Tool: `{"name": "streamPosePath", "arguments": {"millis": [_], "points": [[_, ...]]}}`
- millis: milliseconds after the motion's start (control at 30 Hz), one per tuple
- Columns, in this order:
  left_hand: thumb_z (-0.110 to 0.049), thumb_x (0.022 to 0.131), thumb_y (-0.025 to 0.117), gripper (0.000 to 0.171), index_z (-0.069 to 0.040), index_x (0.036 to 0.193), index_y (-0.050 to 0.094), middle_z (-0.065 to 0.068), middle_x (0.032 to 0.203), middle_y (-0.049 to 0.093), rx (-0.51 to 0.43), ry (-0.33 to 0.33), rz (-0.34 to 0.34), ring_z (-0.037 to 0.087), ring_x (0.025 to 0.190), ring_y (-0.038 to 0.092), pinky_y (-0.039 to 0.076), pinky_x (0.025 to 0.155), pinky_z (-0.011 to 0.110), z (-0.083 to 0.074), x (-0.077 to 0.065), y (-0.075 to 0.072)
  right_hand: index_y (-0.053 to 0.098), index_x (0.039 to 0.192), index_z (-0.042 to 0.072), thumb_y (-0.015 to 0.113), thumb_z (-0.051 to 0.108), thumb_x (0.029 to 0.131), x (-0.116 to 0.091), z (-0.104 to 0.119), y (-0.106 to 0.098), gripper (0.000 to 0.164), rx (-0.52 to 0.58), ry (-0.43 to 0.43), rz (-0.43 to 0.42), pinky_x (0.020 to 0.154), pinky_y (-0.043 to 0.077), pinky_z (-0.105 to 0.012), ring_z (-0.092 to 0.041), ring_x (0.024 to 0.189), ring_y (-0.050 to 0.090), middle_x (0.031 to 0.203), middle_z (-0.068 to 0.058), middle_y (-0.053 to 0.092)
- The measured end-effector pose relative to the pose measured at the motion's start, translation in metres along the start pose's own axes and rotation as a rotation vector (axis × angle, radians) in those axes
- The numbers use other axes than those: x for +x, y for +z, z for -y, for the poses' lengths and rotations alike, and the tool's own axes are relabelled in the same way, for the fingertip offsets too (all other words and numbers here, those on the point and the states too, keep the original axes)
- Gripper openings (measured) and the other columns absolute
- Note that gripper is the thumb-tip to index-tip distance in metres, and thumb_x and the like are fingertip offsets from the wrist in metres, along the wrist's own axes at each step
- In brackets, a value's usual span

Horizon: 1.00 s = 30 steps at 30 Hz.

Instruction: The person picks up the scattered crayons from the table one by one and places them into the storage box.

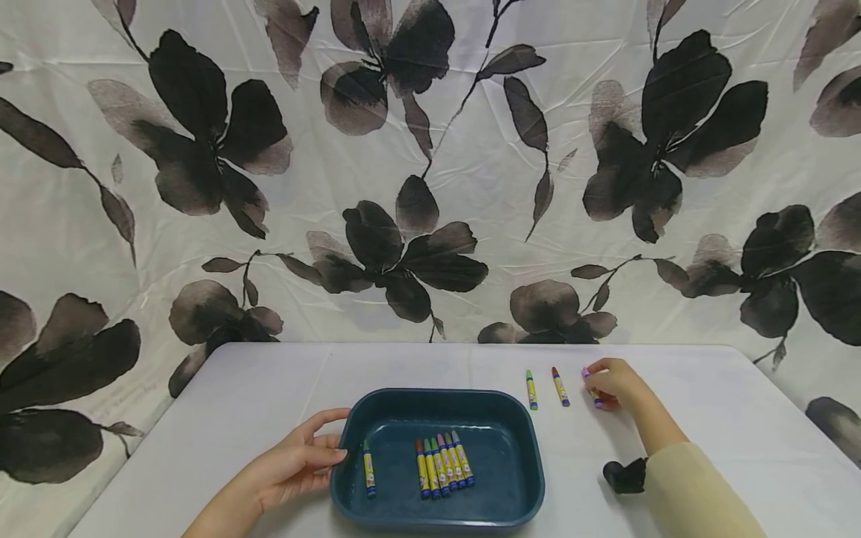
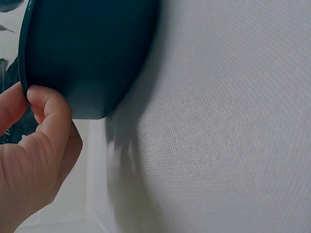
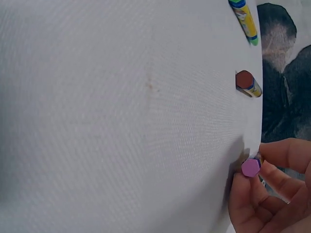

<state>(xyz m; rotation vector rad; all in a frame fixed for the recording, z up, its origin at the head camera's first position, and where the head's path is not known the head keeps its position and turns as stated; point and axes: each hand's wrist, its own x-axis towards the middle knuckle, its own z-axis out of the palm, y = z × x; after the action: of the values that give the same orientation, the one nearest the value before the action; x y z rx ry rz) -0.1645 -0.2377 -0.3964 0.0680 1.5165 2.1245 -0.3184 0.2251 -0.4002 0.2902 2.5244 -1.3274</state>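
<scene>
My left hand (image 1: 296, 459) pinches the left rim of a dark teal tray (image 1: 437, 520) between thumb and fingers, a grip also plain in the left wrist view. Inside the tray lie a green crayon (image 1: 368, 471) by itself on the left and a row of several crayons (image 1: 440, 471) side by side. Over on the right, my right hand (image 1: 615, 382) holds a purple crayon (image 3: 250, 167) by thumb and fingertips, close over the table. Left of that hand, a red-brown crayon (image 1: 560, 387) and a light green crayon (image 1: 531, 390) lie on the cloth, spaced apart.
White cloth covers the table (image 1: 282, 381), whose back edge meets a flower-patterned curtain (image 1: 430, 164). A black object (image 1: 624, 477) shows at the right sleeve (image 1: 699, 493). The tray's raised walls stand between the hands.
</scene>
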Motion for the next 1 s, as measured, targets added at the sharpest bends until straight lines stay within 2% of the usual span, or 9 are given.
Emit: {"name": "streamPosePath", "arguments": {"millis": [400, 700, 1000], "points": [[0.008, 0.088, 0.052, 0.067, -0.008, 0.143, 0.018, 0.013, 0.108, 0.056, 0.008, -0.004, -0.012, 0.019, 0.09, 0.059, 0.052, 0.076, 0.031, 0.0, 0.0, 0.0, 0.043, 0.121, -0.008, 0.055, 0.006, 0.086, -0.012, 0.006, -0.005, 0.04, 0.144, -0.009, 0.082, 0.055, 0.048, -0.022, -0.011, 0.057, 0.047, 0.071, -0.002, 0.049], [0.007, 0.088, 0.052, 0.064, -0.009, 0.142, 0.021, 0.012, 0.107, 0.056, 0.002, 0.001, -0.006, 0.019, 0.09, 0.06, 0.052, 0.076, 0.03, 0.001, 0.001, 0.0, 0.042, 0.126, -0.007, 0.055, 0.008, 0.087, -0.012, 0.005, -0.005, 0.043, 0.168, -0.023, 0.117, 0.056, 0.049, -0.023, -0.011, 0.059, 0.049, 0.08, -0.005, 0.052], [0.007, 0.089, 0.052, 0.066, -0.008, 0.143, 0.018, 0.011, 0.106, 0.056, 0.012, 0.002, -0.012, 0.019, 0.089, 0.06, 0.052, 0.075, 0.03, 0.001, 0.001, 0.0, 0.041, 0.131, -0.005, 0.054, 0.01, 0.088, -0.021, 0.013, 0.0, 0.047, 0.165, -0.057, 0.162, 0.058, 0.05, -0.023, -0.014, 0.063, 0.052, 0.09, -0.011, 0.054]]}}
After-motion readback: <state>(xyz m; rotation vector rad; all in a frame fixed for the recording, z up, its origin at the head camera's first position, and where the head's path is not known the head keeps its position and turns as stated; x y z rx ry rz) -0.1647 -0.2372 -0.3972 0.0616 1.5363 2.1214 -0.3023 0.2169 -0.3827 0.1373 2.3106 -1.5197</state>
